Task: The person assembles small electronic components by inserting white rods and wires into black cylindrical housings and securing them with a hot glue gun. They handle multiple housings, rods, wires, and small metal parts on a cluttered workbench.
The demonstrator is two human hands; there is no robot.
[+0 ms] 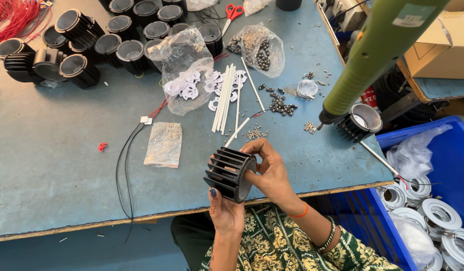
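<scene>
A black finned metal housing (228, 172) is held over the near edge of the blue table (51, 150). My left hand (224, 213) cups it from below, thumb on the fins. My right hand (269, 173) grips its open end, fingers curled inside the rim. A thin white sleeved wire (238, 131) runs from the housing up across the table. A green electric screwdriver (372, 55) hangs at the right, its tip near another finned housing (361, 122) at the table's right edge.
Several black housings (91, 45) are stacked at the back left. Clear bags hold white ring parts (187, 80) and dark balls (257, 50). White tubes (224, 98), loose screws (282, 105), red scissors (233, 14) and black wires (124, 165) lie about. A blue bin (443, 165) holds white rings.
</scene>
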